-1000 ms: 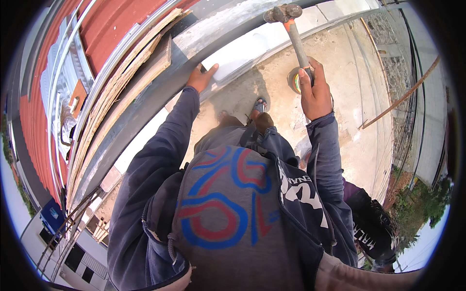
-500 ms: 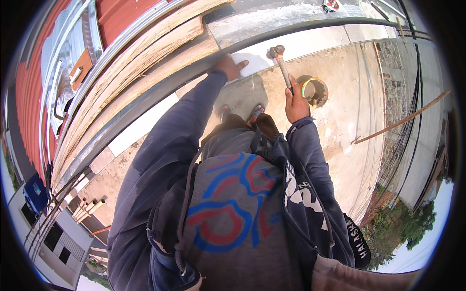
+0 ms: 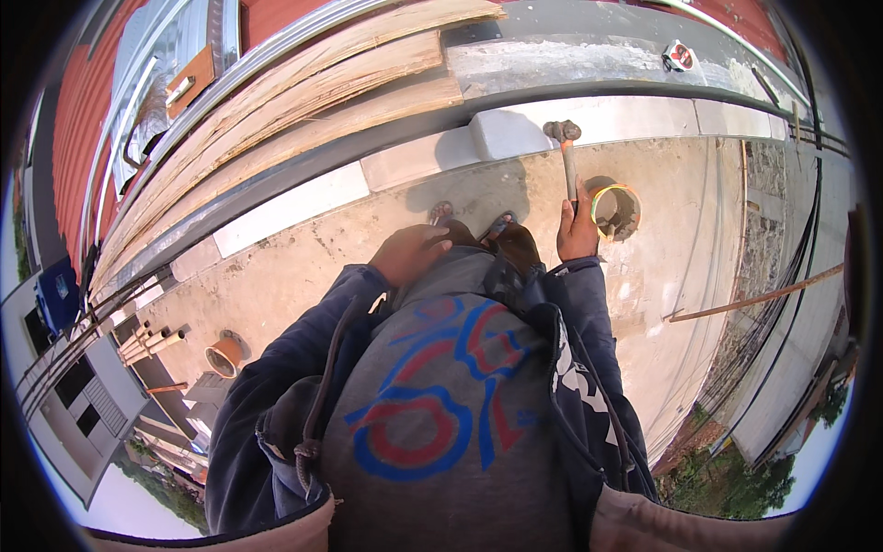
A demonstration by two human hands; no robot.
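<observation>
Hammer [image 3: 569, 164] upheld on the right, its handle clamped in the person's right hand [image 3: 578, 232], its head at the right end of a white block [image 3: 509, 135]; I can't tell whether they touch. Pale blocks already run along the far edge, this one standing higher than its left neighbour [image 3: 405, 162]; how much is left I can't judge. The left hand [image 3: 411, 254] is well apart, nearer the lap, palm hidden, so its grip is unclear. A bucket [image 3: 598, 195] sits just right of the right hand.
</observation>
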